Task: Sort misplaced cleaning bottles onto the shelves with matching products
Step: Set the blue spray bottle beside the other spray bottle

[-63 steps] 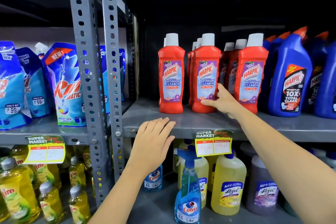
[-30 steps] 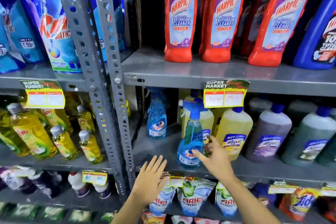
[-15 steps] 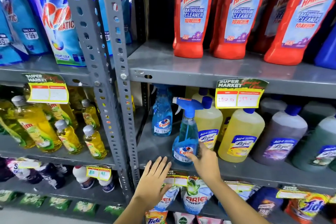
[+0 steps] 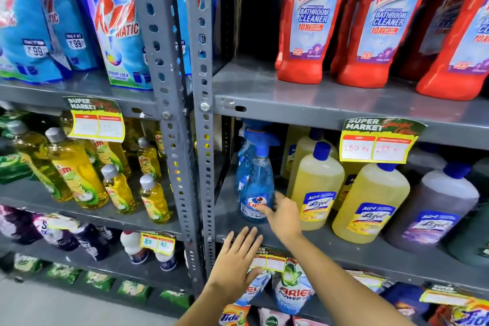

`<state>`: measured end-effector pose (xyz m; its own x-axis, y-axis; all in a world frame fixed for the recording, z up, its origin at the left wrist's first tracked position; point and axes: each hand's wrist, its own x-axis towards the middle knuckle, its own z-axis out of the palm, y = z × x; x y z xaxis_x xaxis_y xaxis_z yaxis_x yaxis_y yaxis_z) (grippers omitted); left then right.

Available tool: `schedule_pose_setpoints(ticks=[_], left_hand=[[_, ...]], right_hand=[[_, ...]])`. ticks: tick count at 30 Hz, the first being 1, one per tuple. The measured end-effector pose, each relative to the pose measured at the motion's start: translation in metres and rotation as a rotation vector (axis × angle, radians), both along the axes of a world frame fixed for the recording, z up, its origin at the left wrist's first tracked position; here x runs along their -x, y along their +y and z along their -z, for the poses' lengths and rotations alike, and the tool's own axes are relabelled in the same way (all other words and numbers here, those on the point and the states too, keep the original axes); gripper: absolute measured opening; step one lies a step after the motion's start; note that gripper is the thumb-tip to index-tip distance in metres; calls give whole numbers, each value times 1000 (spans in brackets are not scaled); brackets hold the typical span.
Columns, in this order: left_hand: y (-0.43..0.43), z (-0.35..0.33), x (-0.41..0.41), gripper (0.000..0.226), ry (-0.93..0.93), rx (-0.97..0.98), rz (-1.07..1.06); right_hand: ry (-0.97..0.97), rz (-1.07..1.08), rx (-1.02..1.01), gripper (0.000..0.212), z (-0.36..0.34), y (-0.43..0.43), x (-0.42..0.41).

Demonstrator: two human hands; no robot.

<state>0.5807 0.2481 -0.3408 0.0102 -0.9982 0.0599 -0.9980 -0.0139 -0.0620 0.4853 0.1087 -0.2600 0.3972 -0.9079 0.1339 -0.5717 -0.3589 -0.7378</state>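
Observation:
A blue Colin spray bottle (image 4: 256,180) stands upright at the left end of the middle shelf (image 4: 370,254), right in front of a second Colin spray bottle (image 4: 242,164) that it mostly hides. My right hand (image 4: 283,217) has its fingers spread, and the fingertips touch the front bottle's lower label without wrapping around it. My left hand (image 4: 235,264) lies flat and open on the front edge of that shelf, just below. Yellow Lizol bottles (image 4: 316,188) stand directly to the right of the spray bottle.
Red Harpic bathroom cleaner bottles (image 4: 304,21) fill the shelf above. Purple and green Lizol bottles (image 4: 434,209) stand further right. Perforated grey uprights (image 4: 203,114) separate a left bay with yellow Vim bottles (image 4: 76,172) and Rin pouches (image 4: 116,21). Ariel and Tide packs (image 4: 291,291) sit below.
The front Colin spray bottle has shifted left along the shelf, away from the yellow Lizol bottles and in front of the other Colin bottle. My right hand followed it; my left hand stayed on the edge.

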Motion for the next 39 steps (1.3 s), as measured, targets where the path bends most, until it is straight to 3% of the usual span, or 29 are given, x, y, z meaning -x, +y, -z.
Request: schedule_pose_setpoints(ticks=[5, 11, 15, 39], left_hand=[[2, -3, 0, 67, 9, -48, -14], [2, -4, 0, 65, 30, -27, -16], [2, -2, 1, 68, 34, -42, 10], [2, -3, 3, 69, 72, -18, 5]], right_hand=[[18, -55, -28, 51, -4, -1, -17], [-22, -162, -163, 81, -35, -21, -22], [-45, -233, -202, 69, -45, -24, -31], [-26, -337, -203, 72, -47, -26, -23]])
